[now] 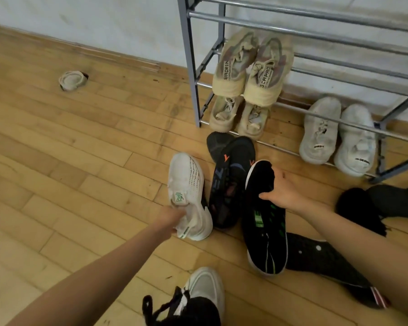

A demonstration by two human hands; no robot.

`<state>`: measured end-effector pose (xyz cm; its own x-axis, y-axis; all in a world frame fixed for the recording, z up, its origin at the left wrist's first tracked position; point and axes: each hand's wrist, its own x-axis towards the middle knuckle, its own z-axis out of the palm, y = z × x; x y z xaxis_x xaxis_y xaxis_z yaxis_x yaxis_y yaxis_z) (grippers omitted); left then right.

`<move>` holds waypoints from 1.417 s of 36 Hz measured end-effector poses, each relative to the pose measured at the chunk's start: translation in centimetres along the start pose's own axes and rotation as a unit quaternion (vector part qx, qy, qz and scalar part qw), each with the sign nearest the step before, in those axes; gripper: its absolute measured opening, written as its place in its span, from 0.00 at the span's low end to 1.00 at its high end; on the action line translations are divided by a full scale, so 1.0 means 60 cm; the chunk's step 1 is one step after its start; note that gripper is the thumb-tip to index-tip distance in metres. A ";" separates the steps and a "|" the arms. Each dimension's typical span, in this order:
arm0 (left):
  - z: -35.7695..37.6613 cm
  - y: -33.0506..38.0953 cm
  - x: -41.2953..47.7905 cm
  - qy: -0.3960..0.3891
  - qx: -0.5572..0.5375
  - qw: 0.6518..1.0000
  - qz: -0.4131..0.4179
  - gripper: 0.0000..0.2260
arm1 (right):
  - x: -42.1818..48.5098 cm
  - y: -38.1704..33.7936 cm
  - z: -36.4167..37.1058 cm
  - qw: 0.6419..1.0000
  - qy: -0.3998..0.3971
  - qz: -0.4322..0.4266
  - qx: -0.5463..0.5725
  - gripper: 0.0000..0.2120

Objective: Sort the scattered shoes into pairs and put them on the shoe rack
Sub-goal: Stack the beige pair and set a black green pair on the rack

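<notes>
My left hand (172, 218) grips the heel of a white knit sneaker (187, 184) with a green logo, lying on the wooden floor. My right hand (283, 191) holds a black sneaker with green marks (264, 231) near its collar. Between them lies a black sneaker with an orange mark (231, 175), and another dark shoe (216, 142) sits partly under it. The grey metal shoe rack (189, 67) stands against the wall. It holds a beige pair (252, 69) on a middle shelf, a second beige pair (239, 116) below and a white pair (337, 135) at the bottom right.
A black patterned shoe with white dots (325, 260) lies under my right forearm. Dark fabric (368, 205) sits at the right. My own foot in a grey sneaker (205, 290) is at the bottom. A round floor socket cover (72, 80) is at the far left.
</notes>
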<state>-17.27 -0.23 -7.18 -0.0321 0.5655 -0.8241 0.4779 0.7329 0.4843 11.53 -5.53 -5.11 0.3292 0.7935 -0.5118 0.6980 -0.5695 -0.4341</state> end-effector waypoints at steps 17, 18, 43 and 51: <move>0.044 0.070 -0.080 0.052 0.170 0.916 0.359 0.05 | -0.043 0.028 0.017 0.997 0.039 -0.031 0.052 0.24; 0.058 0.081 -0.086 0.037 0.182 0.913 0.363 0.05 | -0.051 0.031 0.012 0.992 0.062 -0.029 0.106 0.20; 0.462 0.145 -0.177 -0.410 0.238 0.852 0.221 0.26 | -0.204 0.335 -0.061 0.853 0.238 0.137 0.443 0.28; 0.531 0.110 -0.178 -0.447 0.219 0.845 0.196 0.21 | -0.247 0.411 -0.049 0.817 0.225 0.164 0.504 0.33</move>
<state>14.18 -13.50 -4.55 0.7859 0.0771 -0.6136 0.5837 0.2353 0.7771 25.76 -30.74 -6.03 0.7518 0.4325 -0.4977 -0.2797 -0.4744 -0.8347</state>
